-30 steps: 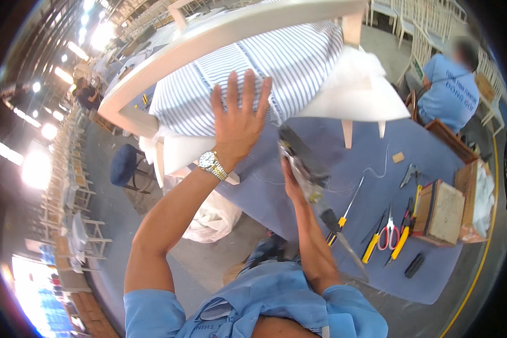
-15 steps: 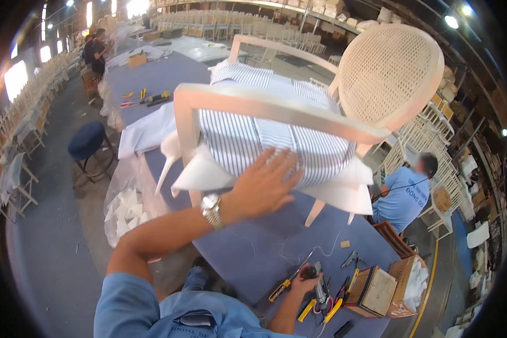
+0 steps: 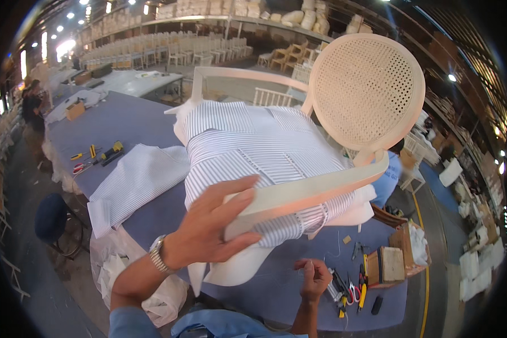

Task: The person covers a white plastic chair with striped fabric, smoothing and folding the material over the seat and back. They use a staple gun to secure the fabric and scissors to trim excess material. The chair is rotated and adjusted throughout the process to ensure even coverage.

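the left hand is gripping the front end of the near armrest of a pale wooden chair, with the fingers curling over the top of the wood and the thumb going below it. a metal watch is sitting on that wrist. the chair is standing on the blue table, and its round woven back is rising at the upper right. the seat is wearing striped fabric in blue and white. a second piece of striped cloth is lying flat on the table just left of the chair. the right hand is hanging low over the table edge with the fingers folding loosely; i cannot tell if it is holding something. just to its right, some hand tools and a small wooden box are lying on the table. more tools are lying far to the left. another person in a blue shirt is showing behind the chair.
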`<state>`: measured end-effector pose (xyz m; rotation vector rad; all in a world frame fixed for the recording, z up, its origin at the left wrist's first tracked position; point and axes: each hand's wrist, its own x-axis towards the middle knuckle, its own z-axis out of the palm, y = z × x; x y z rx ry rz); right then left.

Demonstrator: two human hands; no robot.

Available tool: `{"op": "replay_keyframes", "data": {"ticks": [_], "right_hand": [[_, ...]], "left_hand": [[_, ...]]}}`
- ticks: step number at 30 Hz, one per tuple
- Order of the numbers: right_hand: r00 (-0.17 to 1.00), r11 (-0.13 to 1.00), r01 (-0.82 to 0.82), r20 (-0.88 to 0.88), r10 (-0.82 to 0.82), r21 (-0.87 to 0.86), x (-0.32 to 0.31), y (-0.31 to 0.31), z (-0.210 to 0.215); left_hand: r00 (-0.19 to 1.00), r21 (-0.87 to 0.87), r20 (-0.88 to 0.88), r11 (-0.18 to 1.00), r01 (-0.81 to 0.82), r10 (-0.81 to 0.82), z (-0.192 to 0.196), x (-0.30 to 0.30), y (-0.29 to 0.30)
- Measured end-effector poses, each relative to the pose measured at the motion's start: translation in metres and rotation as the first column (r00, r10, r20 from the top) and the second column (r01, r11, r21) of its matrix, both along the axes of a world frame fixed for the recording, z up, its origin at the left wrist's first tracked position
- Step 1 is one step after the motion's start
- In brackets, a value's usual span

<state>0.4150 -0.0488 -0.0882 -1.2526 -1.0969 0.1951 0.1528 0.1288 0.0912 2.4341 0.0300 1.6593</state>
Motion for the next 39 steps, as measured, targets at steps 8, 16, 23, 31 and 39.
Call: {"op": "replay_keyframes", "data": {"ticks": [8, 16, 23, 31, 39], "right_hand": [[0.929, 0.828, 0.209, 0.160, -0.335, 0.520, -0.083, 0.017, 0.172], [0.635, 0.621, 0.744, 0.030, -0.772, 0.246, -0.113, 0.020, 0.209], [0.590, 0.594, 0.717, 0.135, -0.796, 0.366, -0.064, 0.035, 0.193], [0.663, 0.668, 0.674, 0.140, -0.735, 0.314, 0.106, 0.057, 0.200], [0.795, 0.741, 0.554, 0.023, -0.606, 0.379, 0.140, 0.031, 0.185]], "left_hand": [[0.858, -0.203, -0.128, 0.860, 0.469, -0.498, 0.024, 0.087, -0.036], [0.989, 0.243, 0.060, 0.959, -0.146, 0.136, 0.074, 0.065, 0.150], [0.467, 0.335, -0.387, 0.593, -0.732, 0.795, 0.083, 0.013, 0.387], [0.293, 0.405, -0.473, 0.500, -0.765, 0.831, 0.066, 0.049, 0.352], [0.266, 0.350, -0.382, 0.405, -0.845, 0.885, 0.070, 0.002, 0.234]]}}
